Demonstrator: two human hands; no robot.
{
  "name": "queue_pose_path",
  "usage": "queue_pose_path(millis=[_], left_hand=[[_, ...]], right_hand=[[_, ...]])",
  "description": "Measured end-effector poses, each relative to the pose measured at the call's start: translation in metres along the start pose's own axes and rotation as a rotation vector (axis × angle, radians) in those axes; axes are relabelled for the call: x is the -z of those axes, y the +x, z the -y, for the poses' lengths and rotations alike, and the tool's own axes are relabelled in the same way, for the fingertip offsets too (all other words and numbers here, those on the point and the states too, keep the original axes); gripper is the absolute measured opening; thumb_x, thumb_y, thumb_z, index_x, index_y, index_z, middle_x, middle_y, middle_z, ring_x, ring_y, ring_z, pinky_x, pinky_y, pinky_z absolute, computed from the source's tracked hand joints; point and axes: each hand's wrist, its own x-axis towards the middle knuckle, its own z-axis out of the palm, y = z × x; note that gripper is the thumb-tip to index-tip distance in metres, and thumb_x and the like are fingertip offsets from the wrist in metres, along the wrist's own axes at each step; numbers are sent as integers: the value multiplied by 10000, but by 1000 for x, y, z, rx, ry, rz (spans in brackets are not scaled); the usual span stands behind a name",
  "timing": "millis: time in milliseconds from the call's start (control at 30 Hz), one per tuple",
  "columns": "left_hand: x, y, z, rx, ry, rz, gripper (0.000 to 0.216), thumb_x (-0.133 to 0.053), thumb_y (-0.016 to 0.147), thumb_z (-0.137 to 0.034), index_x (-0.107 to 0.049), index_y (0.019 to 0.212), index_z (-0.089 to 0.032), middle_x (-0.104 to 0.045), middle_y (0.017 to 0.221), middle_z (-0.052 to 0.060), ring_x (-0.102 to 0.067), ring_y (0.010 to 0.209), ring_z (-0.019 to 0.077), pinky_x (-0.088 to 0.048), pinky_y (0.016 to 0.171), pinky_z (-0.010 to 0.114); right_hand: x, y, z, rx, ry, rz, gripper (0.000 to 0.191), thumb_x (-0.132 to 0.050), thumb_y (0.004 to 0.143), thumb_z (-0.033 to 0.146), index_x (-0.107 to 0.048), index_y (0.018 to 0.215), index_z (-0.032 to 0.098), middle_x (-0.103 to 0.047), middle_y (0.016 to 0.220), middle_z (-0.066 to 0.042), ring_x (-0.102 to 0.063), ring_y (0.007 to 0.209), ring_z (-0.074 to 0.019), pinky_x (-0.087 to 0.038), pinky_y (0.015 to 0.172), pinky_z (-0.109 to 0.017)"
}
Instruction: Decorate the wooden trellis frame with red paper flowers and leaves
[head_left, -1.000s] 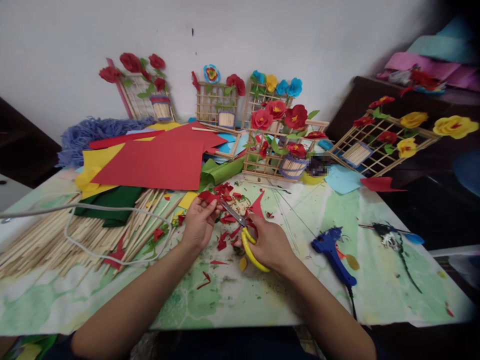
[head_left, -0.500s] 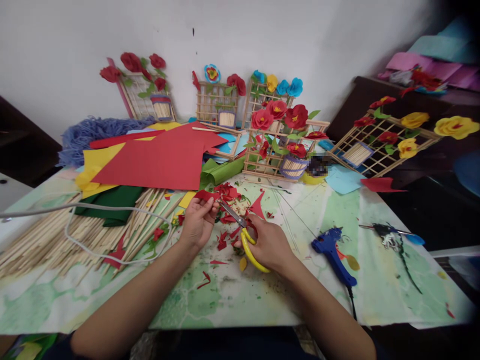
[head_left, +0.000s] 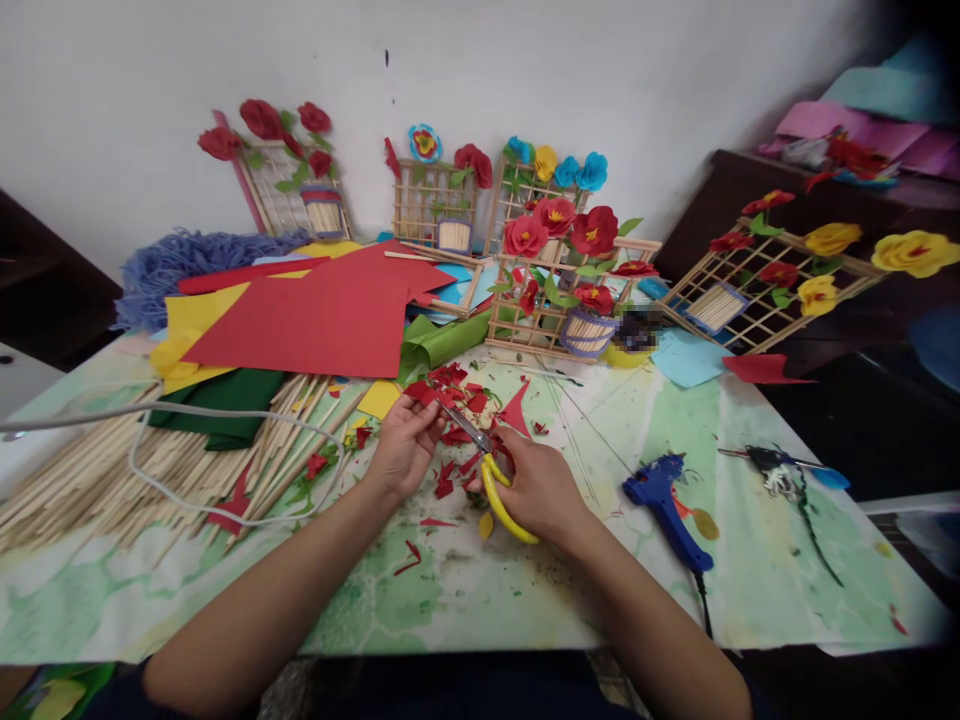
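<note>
head view: table (head_left: 465,600) with a pale green printed cover, pushed against a white wall (head_left: 480,60). left hand (head_left: 405,450) pinches a red paper piece (head_left: 421,392) just left of the yellow-handled scissors (head_left: 491,475), which the right hand (head_left: 536,490) grips through the loops, blades on the paper. since half a second ago the left hand slid a bit closer to the scissors. right of the scissors: one blue glue gun (head_left: 664,505). behind them, five stick trellises with paper flowers, one by the red sheets (head_left: 315,315).
</note>
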Motion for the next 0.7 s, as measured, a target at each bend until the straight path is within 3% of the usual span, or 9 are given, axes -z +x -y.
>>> queue_pose_path(millis=[700], left_hand=[[-3, -3, 1, 56, 38, 27, 232, -721, 653, -28, -581, 799, -142, -640, 691, -21, -606, 575, 56, -523, 571, 126]], right_hand=[[2, 0, 0, 12, 30, 27, 487, -521, 853, 532, -525, 1210, 201, -680, 860, -57, -605, 730, -194, -308, 593, -259]])
